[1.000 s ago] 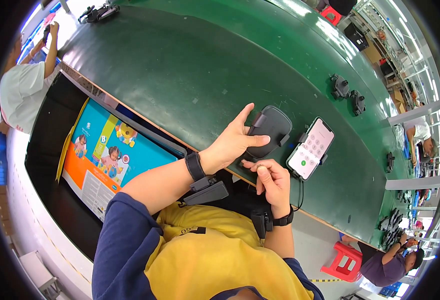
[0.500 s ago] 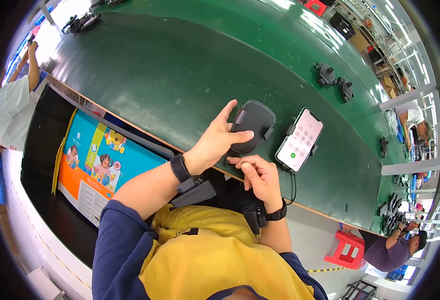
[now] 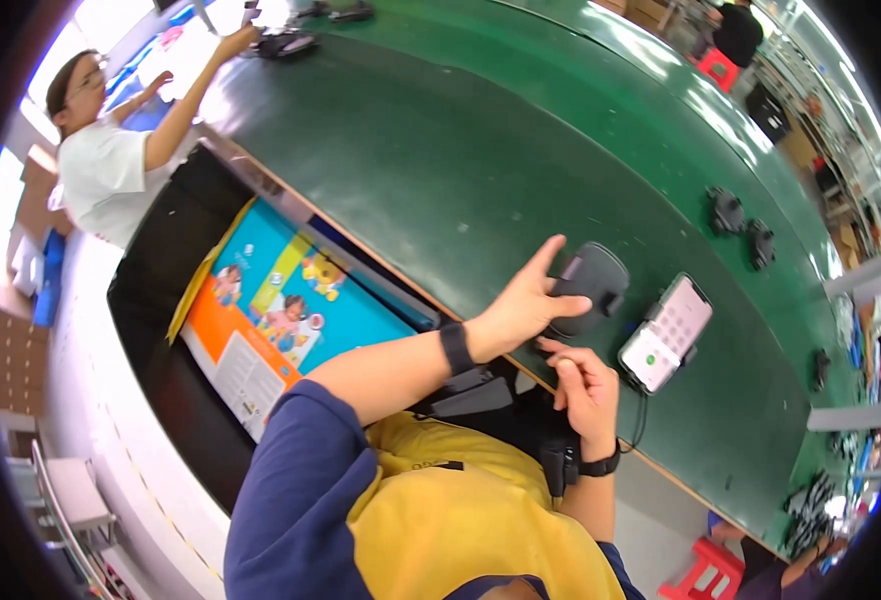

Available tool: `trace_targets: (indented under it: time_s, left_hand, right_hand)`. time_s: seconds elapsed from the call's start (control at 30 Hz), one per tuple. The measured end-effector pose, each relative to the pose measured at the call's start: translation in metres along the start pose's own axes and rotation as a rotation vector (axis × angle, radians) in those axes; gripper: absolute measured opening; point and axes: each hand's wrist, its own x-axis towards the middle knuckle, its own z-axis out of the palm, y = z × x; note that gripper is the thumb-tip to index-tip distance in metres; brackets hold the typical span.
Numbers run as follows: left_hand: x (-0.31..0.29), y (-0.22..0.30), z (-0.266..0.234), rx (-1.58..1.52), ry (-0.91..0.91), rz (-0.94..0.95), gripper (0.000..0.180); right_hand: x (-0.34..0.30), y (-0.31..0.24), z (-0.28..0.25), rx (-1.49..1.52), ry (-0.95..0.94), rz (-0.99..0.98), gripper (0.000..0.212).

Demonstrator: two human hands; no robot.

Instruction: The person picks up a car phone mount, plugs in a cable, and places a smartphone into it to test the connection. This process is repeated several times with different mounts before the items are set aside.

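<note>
A black phone holder [image 3: 593, 284] with a rounded flat face and side clamps is at the table's near edge. My left hand [image 3: 523, 308] grips it, thumb across its face and index finger stretched out past its side. Just below the holder is my right hand [image 3: 587, 388], its fingers curled and thumb pressed to them in a pinch. Whatever the pinch holds, if anything, is too small to make out. To the right, a phone [image 3: 667, 333] with a lit keypad screen sits in another holder, from which a black cable [image 3: 643, 420] runs down over the edge.
The green table [image 3: 441, 190] stretches away to both sides. More black holders [image 3: 727, 210] lie at the far right, others [image 3: 286, 44] at the far left near a co-worker [image 3: 111, 180]. Left of me stands a black bin [image 3: 151, 330] with a colourful printed box [image 3: 261, 320]. A red stool [image 3: 706, 570] is lower right.
My view has swung left, so the table and hands appear further right and lower. The co-worker at left shows more fully. Both hands keep nearly the same pose at the holder.
</note>
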Motion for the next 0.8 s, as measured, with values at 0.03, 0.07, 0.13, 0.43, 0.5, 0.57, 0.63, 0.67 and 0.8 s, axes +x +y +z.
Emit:
trace_targets:
  time_s: [0.03,0.07,0.13,0.43,0.5,0.57,0.63,0.67,0.8]
  left_hand:
    - [0.001,-0.001,0.001,0.015,0.019,0.01,0.089]
    - [0.002,-0.002,0.001,0.016,0.023,0.007,0.089]
    - [0.002,0.0,0.001,0.014,0.031,0.001,0.089]
    - [-0.005,0.007,0.001,0.006,-0.009,-0.047,0.087]
    - [-0.007,0.006,0.002,0.078,-0.042,-0.048,0.087]
    - [-0.009,0.005,0.003,0.107,-0.059,-0.047,0.087]
    - [-0.009,0.006,0.004,0.146,-0.053,-0.067,0.087]
    - [-0.009,0.007,0.004,0.165,-0.05,-0.077,0.087]
    - [-0.009,0.008,0.004,0.156,-0.071,-0.095,0.086]
  right_hand:
    - [-0.002,0.001,-0.001,0.028,0.043,-0.015,0.015]
    - [-0.002,0.002,-0.001,0.056,0.088,-0.028,0.016]
    - [-0.002,0.003,0.0,0.109,0.103,-0.09,0.017]
    - [0.0,-0.002,0.001,0.052,0.101,-0.012,0.02]
    - [0.0,-0.003,0.0,-0.009,0.046,0.022,0.02]
    - [0.0,-0.002,0.0,-0.031,0.055,0.019,0.018]
    - [0.0,-0.002,0.0,-0.047,0.057,0.018,0.017]
    - [-0.001,-0.002,0.0,-0.044,0.055,0.019,0.017]
    - [-0.004,-0.001,-0.001,-0.007,0.077,0.001,0.018]
